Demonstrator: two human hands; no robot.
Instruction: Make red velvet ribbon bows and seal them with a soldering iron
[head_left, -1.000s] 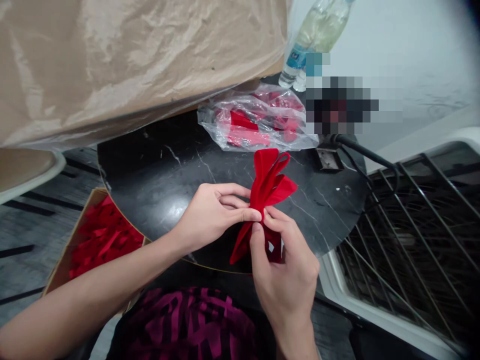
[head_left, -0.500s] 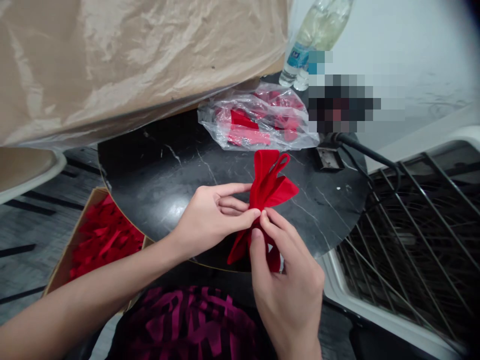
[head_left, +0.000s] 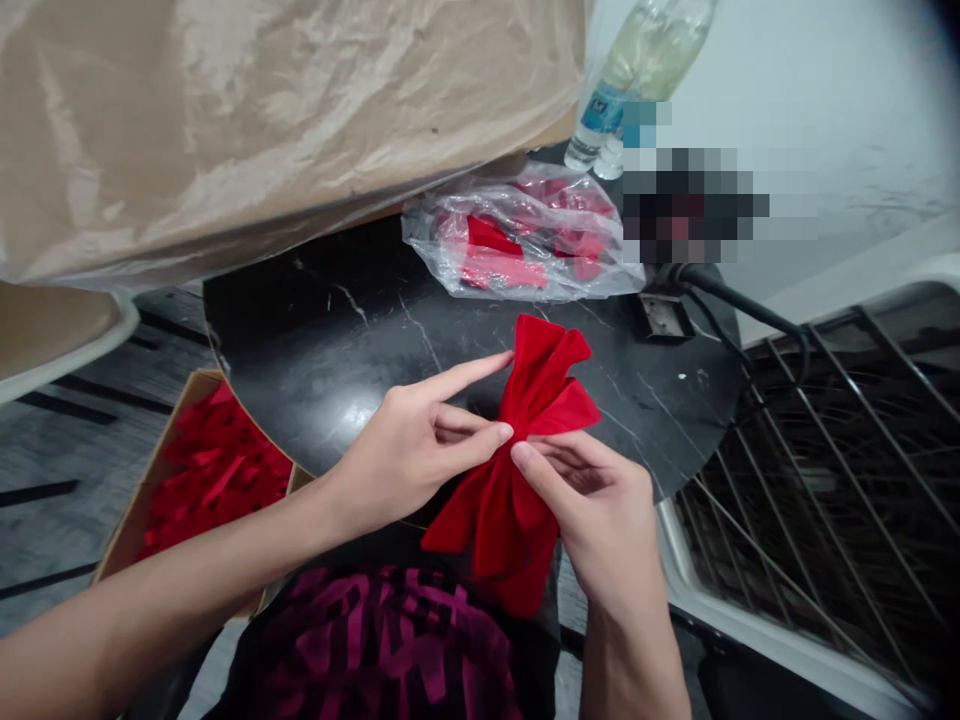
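A red fabric bow [head_left: 551,375] with several loops and tails is held up over the front edge of the black table. My left hand [head_left: 427,440] pinches its gathered middle from the left, thumb on the centre and index finger stretched along the upper loop. From the right, my right hand [head_left: 600,490] grips the same middle, its thumb on the front and the other fingers behind the bow. The bow's lower tails fan out below both hands. Whatever lies right under the fingertips is hidden.
A clear plastic bag [head_left: 450,265] with red pieces lies at the back of the black marbled table [head_left: 315,350]. Nearby are a small dark box [head_left: 666,318] and bottles [head_left: 600,115]. A carton [head_left: 187,385] of red material stands lower left. A wire rack [head_left: 810,480] is at right.
The bow has turned and its upper loops and lower tails are spread wider. My right hand has shifted its grip, its fingers now behind the bow. The left index finger is straighter.
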